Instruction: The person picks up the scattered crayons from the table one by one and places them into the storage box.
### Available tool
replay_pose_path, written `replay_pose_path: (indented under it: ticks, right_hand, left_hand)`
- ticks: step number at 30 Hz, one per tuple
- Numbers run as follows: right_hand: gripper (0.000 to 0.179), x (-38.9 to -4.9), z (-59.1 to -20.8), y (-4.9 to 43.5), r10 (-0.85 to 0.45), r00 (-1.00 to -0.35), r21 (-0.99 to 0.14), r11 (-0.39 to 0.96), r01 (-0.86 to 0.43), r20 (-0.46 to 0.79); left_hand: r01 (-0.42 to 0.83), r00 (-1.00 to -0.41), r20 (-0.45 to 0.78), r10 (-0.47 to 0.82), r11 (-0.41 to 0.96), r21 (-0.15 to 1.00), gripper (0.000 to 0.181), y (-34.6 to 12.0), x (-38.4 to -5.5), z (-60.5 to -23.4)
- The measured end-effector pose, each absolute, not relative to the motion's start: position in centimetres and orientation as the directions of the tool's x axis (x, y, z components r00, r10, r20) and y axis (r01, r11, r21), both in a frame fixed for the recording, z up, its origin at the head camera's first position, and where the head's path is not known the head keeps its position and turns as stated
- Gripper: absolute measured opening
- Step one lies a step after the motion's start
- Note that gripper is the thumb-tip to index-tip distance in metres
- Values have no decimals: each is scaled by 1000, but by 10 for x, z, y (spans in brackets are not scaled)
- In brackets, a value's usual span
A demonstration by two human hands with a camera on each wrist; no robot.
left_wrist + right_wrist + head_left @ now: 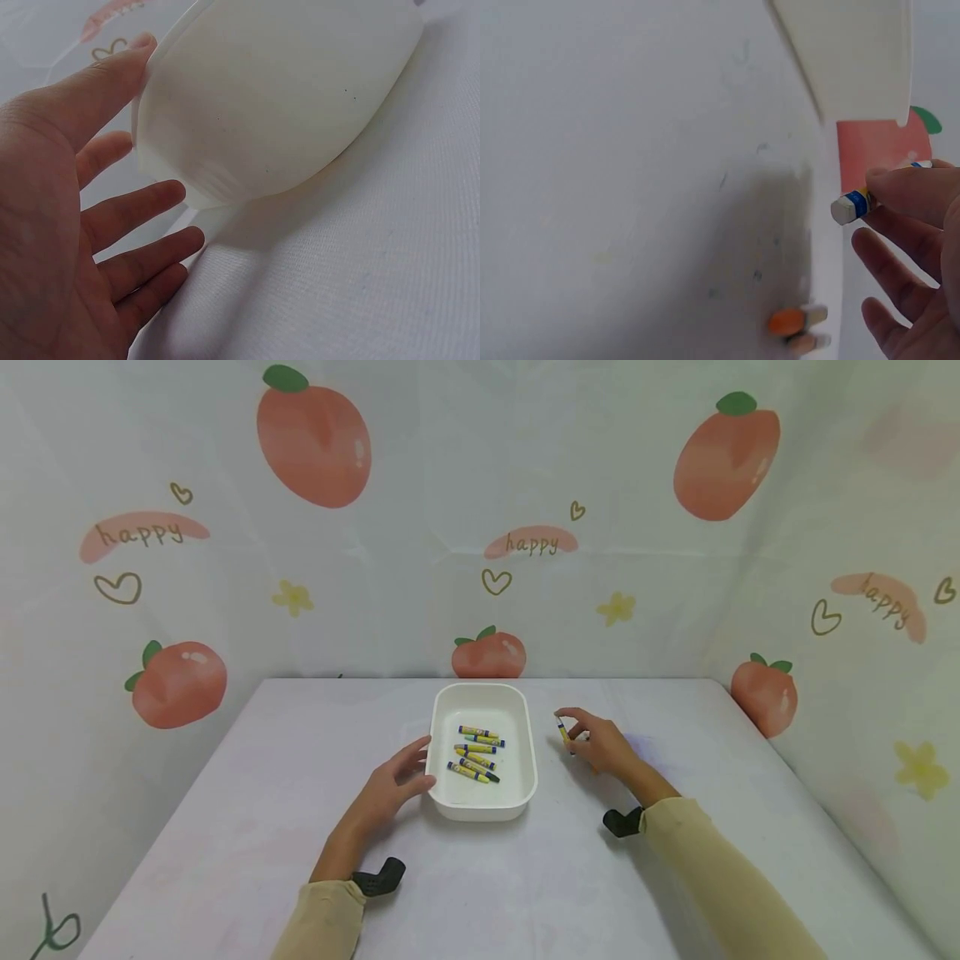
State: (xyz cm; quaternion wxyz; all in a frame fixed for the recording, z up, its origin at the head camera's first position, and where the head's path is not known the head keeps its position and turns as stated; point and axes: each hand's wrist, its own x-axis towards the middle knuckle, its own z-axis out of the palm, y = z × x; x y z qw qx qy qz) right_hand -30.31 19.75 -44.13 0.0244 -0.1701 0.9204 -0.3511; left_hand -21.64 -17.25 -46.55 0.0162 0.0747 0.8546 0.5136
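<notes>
A white rectangular tray (480, 814) stands mid-table with several yellow-and-blue wrapped crayons (476, 749) lying in it. At the tray's left side is my left hand (390, 783), fingers spread and fairly straight. In the left wrist view its thumb (112, 79) lies at the rim, the other fingers beside the outer wall. To the right of the tray, my right hand (602, 745) pinches a crayon (563, 730) between thumb and fingers, above the table. The right wrist view shows this crayon's whitish end (844, 211) and blue band; its remaining fingers are spread.
Below the right hand, an orange crayon (787, 322) and a paler crayon (804, 344) lie on the white-covered table (480, 893). Behind the table's far edge hangs a fruit-printed cloth (420, 610), which continues along the right side. Black wrist mounts (379, 877) sit on both wrists.
</notes>
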Motion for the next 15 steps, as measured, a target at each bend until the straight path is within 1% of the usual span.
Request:
replay_pose_path:
  ticks: [5,12,15]
  right_hand:
    - [55,-303,-434,187,-348,-926,-692,634,-345,143]
    - [57,-299,-419,169,-348,-921,-713,601,-361,174]
    - [57,-297,-413,163,-364,-907,-726,562,-396,213]
  left_hand:
    - [112,-988,49,147,462,880,67,-173,-216,-465]
    - [116,-987,54,149,452,884,66,-174,-216,-466]
    - [117,-987,54,149,454,883,67,-174,-216,-467]
